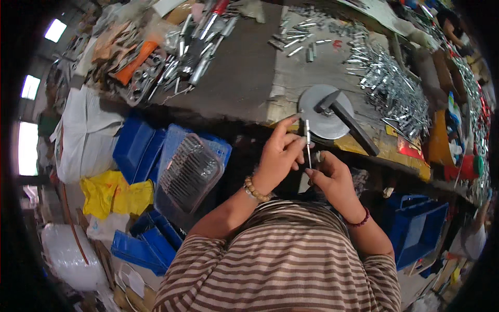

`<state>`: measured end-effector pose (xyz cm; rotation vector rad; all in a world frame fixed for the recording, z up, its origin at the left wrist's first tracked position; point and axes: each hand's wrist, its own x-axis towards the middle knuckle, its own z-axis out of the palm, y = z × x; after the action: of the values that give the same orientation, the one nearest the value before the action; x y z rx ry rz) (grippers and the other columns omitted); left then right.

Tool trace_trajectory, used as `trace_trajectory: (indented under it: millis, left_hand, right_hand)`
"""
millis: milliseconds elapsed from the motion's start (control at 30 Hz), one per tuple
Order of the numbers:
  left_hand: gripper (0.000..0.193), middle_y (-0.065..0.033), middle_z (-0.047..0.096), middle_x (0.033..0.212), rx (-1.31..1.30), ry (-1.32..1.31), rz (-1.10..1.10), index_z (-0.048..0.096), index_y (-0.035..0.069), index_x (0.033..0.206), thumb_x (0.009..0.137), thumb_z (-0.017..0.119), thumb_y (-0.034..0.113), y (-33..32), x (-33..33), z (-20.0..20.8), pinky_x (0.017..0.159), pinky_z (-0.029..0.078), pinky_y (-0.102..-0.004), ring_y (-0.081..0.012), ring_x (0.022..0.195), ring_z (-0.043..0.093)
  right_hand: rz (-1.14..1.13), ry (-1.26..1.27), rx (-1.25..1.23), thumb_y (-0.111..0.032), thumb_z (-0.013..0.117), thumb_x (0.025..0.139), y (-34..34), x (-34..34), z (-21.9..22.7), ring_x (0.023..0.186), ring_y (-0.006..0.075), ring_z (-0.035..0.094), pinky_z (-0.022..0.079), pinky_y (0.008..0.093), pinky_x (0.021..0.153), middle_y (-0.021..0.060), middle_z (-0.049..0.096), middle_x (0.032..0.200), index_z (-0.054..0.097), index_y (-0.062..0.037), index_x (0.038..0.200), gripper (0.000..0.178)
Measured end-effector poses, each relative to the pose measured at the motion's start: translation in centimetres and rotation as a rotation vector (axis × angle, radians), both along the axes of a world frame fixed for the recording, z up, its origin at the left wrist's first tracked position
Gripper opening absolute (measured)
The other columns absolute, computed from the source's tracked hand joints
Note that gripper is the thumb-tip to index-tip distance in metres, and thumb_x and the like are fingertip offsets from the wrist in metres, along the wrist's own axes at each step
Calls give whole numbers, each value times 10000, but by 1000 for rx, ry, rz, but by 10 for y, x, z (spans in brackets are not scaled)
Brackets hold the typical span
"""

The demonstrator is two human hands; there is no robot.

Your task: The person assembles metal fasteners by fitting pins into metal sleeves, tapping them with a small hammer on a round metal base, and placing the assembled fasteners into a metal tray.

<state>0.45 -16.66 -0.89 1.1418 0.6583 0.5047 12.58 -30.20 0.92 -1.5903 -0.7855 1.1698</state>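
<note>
Over the bench's front edge, a thin metal rod [308,139] with a wider silvery upper part stands nearly upright. My right hand [335,182] pinches its lower end between thumb and fingers. Just left of the rod is my left hand [280,153], its index finger stretched out and the others loosely bent. The left thumb tip comes close to the rod; whether it touches is unclear. Beyond both hands, a round grey metal disc [312,117] lies at the bench edge, with a dark hammer [351,125] resting across it.
Small metal cylinders [296,41] and a large heap of shiny metal parts [395,91] cover the bench's far right. Tools, including an orange-handled one [136,63], crowd the left. Below stand blue bins [132,148], a clear tray of dark rods [189,174] and another blue crate [421,229].
</note>
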Motion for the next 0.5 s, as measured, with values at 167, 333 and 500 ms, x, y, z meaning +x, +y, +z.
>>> trace_trajectory:
  millis: [167, 333, 500]
  left_hand:
    - [635, -33, 675, 893, 61, 11, 81, 398, 76, 1466, 928, 727, 142, 0, -18, 6, 538, 455, -214, -66, 667, 570]
    - [572, -60, 714, 956, 81, 84, 282, 431, 103, 1444, 939, 694, 151, 21, -85, 12, 540, 449, -215, -63, 654, 561]
    - [492, -61, 698, 820, 514, 430, 613, 537, -24, 1318, 888, 736, 110, 51, -216, -41, 567, 499, -288, -134, 619, 620]
  right_hand:
    - [-8, 3, -12, 15, 645, 944, 5, -20, 4, 798, 54, 551, 466, 231, 675, -5, 607, 891, 586, 2, 1131, 197]
    - [57, 89, 4, -9, 637, 962, 0, -26, -3, 873, 86, 584, 504, 244, 748, 16, 616, 991, 572, -3, 1325, 369]
    - [130, 48, -56, -24, 632, 974, -1, -23, -15, 871, 87, 591, 510, 252, 747, 13, 625, 1004, 573, -6, 1334, 365]
